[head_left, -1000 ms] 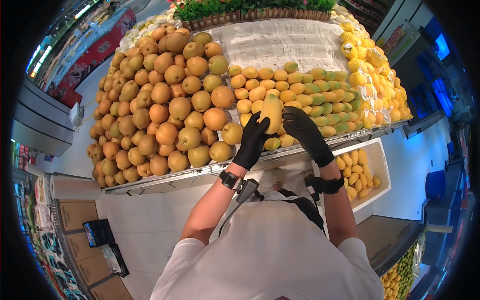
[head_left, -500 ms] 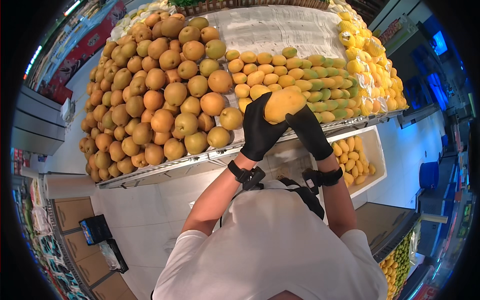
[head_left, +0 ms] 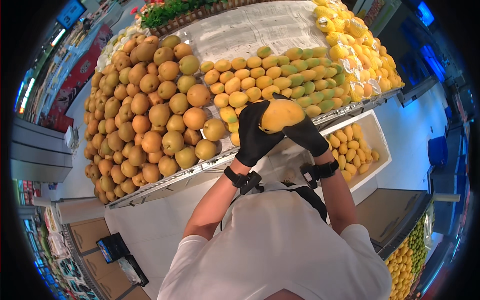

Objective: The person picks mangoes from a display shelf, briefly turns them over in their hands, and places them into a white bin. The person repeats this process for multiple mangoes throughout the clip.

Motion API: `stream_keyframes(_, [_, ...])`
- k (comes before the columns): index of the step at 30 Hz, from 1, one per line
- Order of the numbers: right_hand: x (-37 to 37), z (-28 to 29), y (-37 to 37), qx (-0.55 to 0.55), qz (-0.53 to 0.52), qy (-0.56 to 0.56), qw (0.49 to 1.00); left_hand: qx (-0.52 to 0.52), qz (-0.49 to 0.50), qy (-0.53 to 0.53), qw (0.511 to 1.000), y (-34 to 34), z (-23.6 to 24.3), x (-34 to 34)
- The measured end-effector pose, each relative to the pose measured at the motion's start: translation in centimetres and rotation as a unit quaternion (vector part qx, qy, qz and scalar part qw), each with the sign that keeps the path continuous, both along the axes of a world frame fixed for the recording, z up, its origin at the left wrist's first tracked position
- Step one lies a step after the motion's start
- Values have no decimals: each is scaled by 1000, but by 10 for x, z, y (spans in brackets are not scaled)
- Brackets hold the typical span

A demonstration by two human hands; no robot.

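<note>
Both of my hands wear black gloves and hold one large yellow mango point(head_left: 283, 116) between them, above the front edge of the fruit stand. My left hand point(head_left: 255, 132) wraps the mango's left side. From the right, my right hand point(head_left: 306, 134) grips it, with the fingers partly hidden behind the fruit. Just beyond lie rows of smaller yellow-green mangoes point(head_left: 272, 72) on the stand. To the left rises a big heap of round brown pears point(head_left: 159, 115). Below the stand's edge, to the right of my right hand, a white foam box point(head_left: 381, 142) holds more yellow mangoes point(head_left: 352, 150).
Yellow fruit in foam nets point(head_left: 352, 50) is piled at the stand's right end. White paper point(head_left: 250, 30) covers the stand's back, before a small wooden fence point(head_left: 197, 11) with plants. A metal rail point(head_left: 200, 170) runs along the front. A blue bin point(head_left: 437, 151) stands at right.
The view has shifted and turned slightly, so the stand appears moved left. The mango has tilted a little in my hands, and my right hand now covers more of its right side.
</note>
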State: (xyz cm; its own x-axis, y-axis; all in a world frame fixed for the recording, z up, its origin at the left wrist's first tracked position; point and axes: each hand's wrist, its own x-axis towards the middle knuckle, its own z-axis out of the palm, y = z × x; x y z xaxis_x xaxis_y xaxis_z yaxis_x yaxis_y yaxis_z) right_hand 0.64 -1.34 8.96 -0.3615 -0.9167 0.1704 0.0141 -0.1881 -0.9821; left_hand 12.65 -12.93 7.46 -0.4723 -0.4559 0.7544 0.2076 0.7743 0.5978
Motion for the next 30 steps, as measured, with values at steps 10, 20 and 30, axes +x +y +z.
stream_keyframes(10, [-41,-22,51,-89,-53,-56,993,112,-124,-68,984,37,-19,-60])
stream_keyframes(20, [-101,-72,152,-64,-142,-326,932,62,-163,-170,970,67,-34,-97])
stream_keyframes(30, [-161,-192,334,41,-397,-428,811,184,-200,-296,916,82,-68,-93])
